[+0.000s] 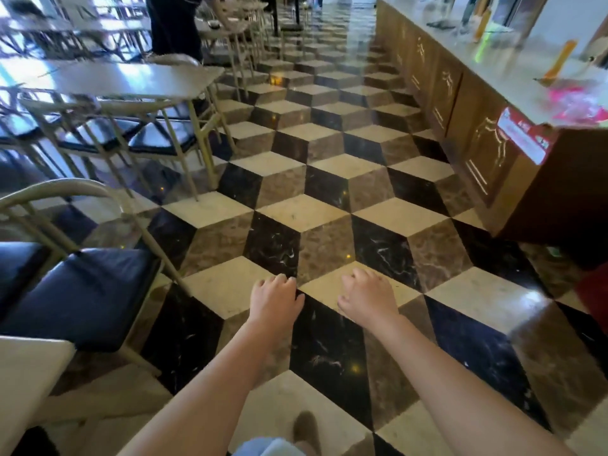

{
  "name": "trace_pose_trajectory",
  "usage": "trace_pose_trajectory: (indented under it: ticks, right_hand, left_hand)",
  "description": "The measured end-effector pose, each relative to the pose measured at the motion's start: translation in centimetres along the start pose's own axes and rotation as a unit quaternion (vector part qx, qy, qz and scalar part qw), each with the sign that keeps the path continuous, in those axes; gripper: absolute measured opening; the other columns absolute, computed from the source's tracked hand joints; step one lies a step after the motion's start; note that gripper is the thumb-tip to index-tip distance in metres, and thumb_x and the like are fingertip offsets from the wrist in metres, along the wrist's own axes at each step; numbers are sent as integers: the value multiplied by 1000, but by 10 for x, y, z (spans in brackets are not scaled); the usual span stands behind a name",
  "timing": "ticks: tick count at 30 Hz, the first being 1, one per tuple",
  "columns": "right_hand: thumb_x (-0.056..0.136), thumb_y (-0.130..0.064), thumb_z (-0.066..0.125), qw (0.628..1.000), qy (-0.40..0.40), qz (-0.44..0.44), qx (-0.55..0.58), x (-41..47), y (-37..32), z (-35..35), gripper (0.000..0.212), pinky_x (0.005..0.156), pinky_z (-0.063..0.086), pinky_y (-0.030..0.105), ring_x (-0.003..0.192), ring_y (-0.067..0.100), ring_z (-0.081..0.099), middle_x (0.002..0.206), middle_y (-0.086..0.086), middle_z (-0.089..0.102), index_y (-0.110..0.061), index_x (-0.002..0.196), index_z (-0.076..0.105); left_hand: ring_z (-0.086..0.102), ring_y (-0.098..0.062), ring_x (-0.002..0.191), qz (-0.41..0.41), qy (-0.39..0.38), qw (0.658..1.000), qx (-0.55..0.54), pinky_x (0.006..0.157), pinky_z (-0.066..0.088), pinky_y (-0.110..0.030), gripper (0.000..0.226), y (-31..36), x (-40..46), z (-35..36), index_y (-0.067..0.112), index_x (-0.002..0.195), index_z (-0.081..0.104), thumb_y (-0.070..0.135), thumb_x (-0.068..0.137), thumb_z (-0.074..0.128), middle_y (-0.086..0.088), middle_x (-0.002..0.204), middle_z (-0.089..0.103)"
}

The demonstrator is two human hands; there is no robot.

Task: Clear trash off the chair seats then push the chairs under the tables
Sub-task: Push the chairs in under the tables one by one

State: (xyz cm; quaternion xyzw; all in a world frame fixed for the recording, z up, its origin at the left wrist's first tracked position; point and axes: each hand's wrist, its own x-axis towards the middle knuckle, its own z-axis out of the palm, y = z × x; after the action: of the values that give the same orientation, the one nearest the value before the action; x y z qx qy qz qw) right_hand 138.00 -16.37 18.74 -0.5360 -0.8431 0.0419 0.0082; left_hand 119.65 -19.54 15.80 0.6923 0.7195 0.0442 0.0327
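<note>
Left hand (275, 299) and right hand (367, 297) loosely curled, empty; no legible writing.

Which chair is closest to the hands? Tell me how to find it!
Start at the row of pale tables along the left. Come down to the bottom-left corner, beside the left hand. The nearest chair has a dark blue cushion and a curved cream back, and unlike the others it stands out from its table.

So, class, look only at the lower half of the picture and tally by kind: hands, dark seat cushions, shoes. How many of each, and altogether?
Hands: 2, left hand and right hand
Dark seat cushions: 2
Shoe: 1
Total: 5
</note>
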Motion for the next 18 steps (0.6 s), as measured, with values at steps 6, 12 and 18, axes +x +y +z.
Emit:
trace_pose_trajectory:
  ticks: [6, 12, 18]
  right_hand:
    - [91, -36, 46, 1000, 15, -18, 17, 128, 16, -13, 38, 85, 41, 38, 107, 26, 49, 118, 8, 56, -16, 123, 49]
    - [90, -41, 49, 997, 27, -66, 25, 246, 27, -3, 37, 85, 44, 36, 107, 23, 52, 116, 6, 59, -18, 118, 54]
    - [88, -41, 52, 989, 29, -144, 13, 387, 44, -1, 33, 83, 46, 36, 101, 21, 55, 109, 4, 61, -19, 111, 55]
  left_hand:
    - [57, -19, 105, -16, 20, 1000, -2, 90, 43, -34, 32, -29, 109, -22, 21, 111, 58, 43, 92, 45, 1, 110, 63]
    - [59, -18, 100, -57, 29, 998, -5, 88, 44, -34, 31, -57, 206, -11, 21, 110, 60, 44, 91, 48, 1, 105, 63]
    - [61, -17, 98, -129, 64, 990, -12, 88, 46, -34, 29, -84, 317, -3, 22, 107, 61, 43, 90, 51, 2, 102, 65]
